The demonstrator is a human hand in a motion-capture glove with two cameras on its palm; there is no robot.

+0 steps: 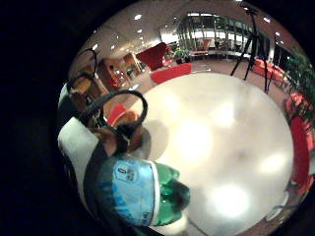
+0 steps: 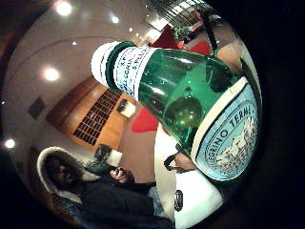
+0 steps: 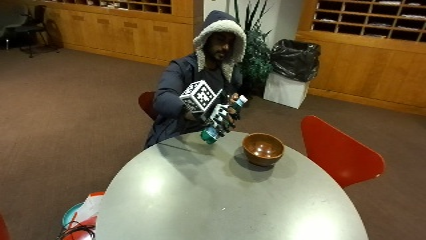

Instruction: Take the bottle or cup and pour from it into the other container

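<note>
A person in a hooded jacket sits at the far side of a round pale surface point(image 3: 200, 200); the gloved right hand point(image 3: 218, 117) is raised above the near edge of that surface, its fingers curled round a green glass bottle point(image 3: 219, 122), which is clear of the surface and tilted, its capped neck up toward the person's chest and its base down toward the surface; the bottle's pale blue label point(image 2: 228, 138) and white neck band show close in the thumb side palm view, with the green glass point(image 2: 181, 90) filling much of it; the little finger side palm view shows the bottle's base point(image 1: 170, 196) and label over the bare pale surface point(image 1: 221, 147); a brown bowl point(image 3: 263, 148) stands upright on the surface, just beside the held bottle on the person's left, apart from it; a red chair point(image 3: 336, 150) stands beside the surface; the bare hand is hidden, so its state cannot be told.
</note>
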